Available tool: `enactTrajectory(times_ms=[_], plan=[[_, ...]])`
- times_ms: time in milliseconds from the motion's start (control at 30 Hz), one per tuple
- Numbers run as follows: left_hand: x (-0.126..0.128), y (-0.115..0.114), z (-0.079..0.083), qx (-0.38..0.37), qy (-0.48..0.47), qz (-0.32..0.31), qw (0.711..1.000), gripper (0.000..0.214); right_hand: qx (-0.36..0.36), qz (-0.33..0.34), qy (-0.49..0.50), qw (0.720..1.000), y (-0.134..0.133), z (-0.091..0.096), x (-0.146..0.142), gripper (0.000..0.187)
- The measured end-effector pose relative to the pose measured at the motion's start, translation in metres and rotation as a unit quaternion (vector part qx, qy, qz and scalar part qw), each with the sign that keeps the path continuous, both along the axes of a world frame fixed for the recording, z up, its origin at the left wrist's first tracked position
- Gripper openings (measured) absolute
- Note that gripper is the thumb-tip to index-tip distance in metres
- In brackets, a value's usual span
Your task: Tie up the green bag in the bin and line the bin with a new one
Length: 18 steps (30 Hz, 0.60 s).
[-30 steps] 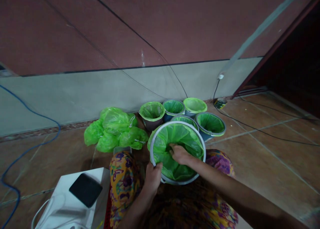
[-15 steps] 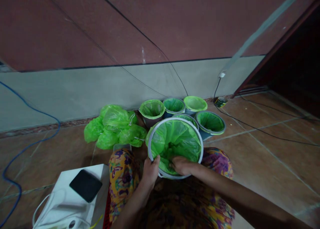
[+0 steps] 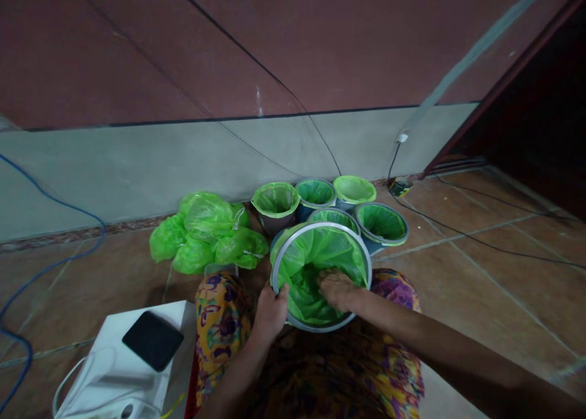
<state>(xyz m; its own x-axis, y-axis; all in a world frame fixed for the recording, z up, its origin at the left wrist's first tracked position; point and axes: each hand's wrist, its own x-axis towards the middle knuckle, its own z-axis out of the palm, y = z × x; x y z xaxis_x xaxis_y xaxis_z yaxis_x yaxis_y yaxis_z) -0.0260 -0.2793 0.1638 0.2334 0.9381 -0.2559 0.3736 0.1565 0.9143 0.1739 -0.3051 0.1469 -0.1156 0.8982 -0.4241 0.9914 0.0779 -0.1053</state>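
A waste bin with a grey rim (image 3: 366, 254) is tilted toward me between my knees. A green plastic bag (image 3: 315, 245) lines its inside. My left hand (image 3: 272, 309) grips the rim at the lower left, thumb on the inner side and fingers behind. Down inside the bin, my right hand (image 3: 339, 289) lies against the liner with its fingers stretched out. The fingertips are partly lost in the dark folds of the bag.
Several lined bins (image 3: 382, 223) stand by the wall. Left of them sits a pile of tied green bags (image 3: 208, 226). A black phone (image 3: 152, 341) rests on a white box (image 3: 105, 370) beside my left knee. Cables (image 3: 458, 233) cross the floor at right; a blue cable (image 3: 55, 263) lies left.
My right hand has shifted slightly right and up inside the bin, and its fingers have straightened against the liner. The left hand keeps its hold on the rim.
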Motion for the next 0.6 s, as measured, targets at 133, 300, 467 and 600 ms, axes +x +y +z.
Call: enactTrajectory(times_ms=[133,300,467,600], plan=[[-0.003,0.009,0.007,0.009,0.015,-0.02,1.0,0.03,0.01,0.049,-0.061,0.997,0.002,-0.002,0.009,0.031],[-0.006,0.018,0.018,0.026,0.078,-0.048,0.995,0.025,0.017,0.072,-0.053,0.996,0.007,-0.001,0.013,0.028],[-0.007,0.029,0.031,0.034,0.109,-0.081,0.99,0.024,0.014,0.065,-0.062,0.996,0.01,-0.006,0.019,0.026],[-0.008,0.045,0.045,0.066,0.147,-0.138,0.977,0.025,0.006,0.054,-0.044,0.998,0.005,-0.012,0.02,0.023]])
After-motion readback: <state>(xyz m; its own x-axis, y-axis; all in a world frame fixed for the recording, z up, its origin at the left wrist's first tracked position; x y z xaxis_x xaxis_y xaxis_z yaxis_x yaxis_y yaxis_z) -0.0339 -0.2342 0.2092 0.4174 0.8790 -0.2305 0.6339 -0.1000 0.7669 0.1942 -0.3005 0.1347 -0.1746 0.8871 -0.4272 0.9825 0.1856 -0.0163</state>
